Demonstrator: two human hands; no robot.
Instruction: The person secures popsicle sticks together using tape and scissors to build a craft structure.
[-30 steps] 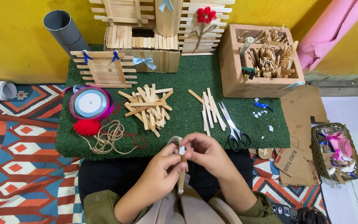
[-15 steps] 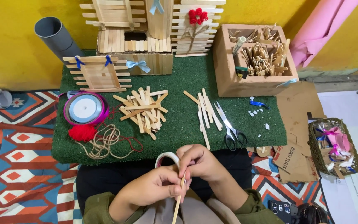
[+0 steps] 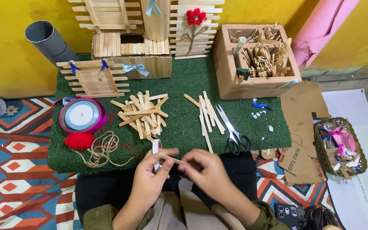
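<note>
My left hand [image 3: 150, 179] and my right hand [image 3: 205, 172] meet over my lap at the near edge of a green turf mat [image 3: 179, 123]. Between them they hold a thin wooden stick [image 3: 172, 159], lying almost level. A small roll of white tape [image 3: 156, 150] stands against my left hand's fingers. A loose heap of wooden sticks [image 3: 140, 114] lies on the mat just beyond my left hand. A second row of sticks [image 3: 205, 115] and black-handled scissors [image 3: 233, 130] lie beyond my right hand.
Ribbon spools [image 3: 81, 115], red yarn [image 3: 79, 140] and twine [image 3: 105, 149] lie at the mat's left. Stick-built fences and a small house [image 3: 128, 47] stand at the back. A wooden box [image 3: 256, 59] of sticks sits back right, cardboard [image 3: 303, 127] and a basket [image 3: 339, 145] right.
The stick pointed down between my hands before; it now lies nearly level, held at both ends. My hands have risen slightly toward the mat's edge.
</note>
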